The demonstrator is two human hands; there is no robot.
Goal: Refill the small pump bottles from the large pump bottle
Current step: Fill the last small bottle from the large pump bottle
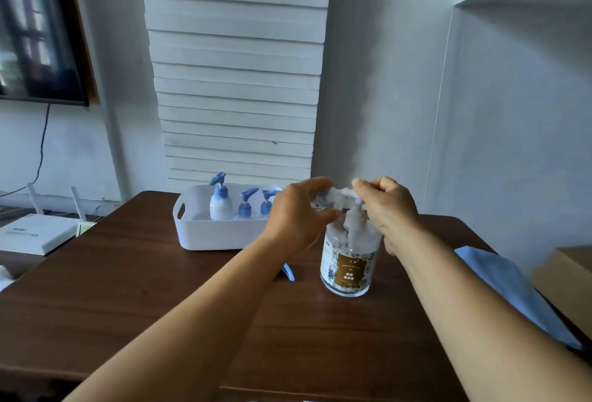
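The large clear pump bottle [347,260] with a brown label stands on the dark wooden table [160,289]. My right hand [390,209] is curled over its white pump head [349,194]. My left hand [298,216] grips a small clear bottle [323,199], tilted at the pump's spout; its cap is off. A blue pump cap [288,272] lies on the table, partly hidden behind my left forearm. Three small bottles with blue pumps [220,206] [246,208] [266,204] stand in a white basket [205,235] behind.
A folded blue cloth [512,289] lies at the table's right edge beside a cardboard box [570,276]. A white router [35,233] sits on a low unit to the left, under a wall screen [38,33]. The wall is close behind the basket.
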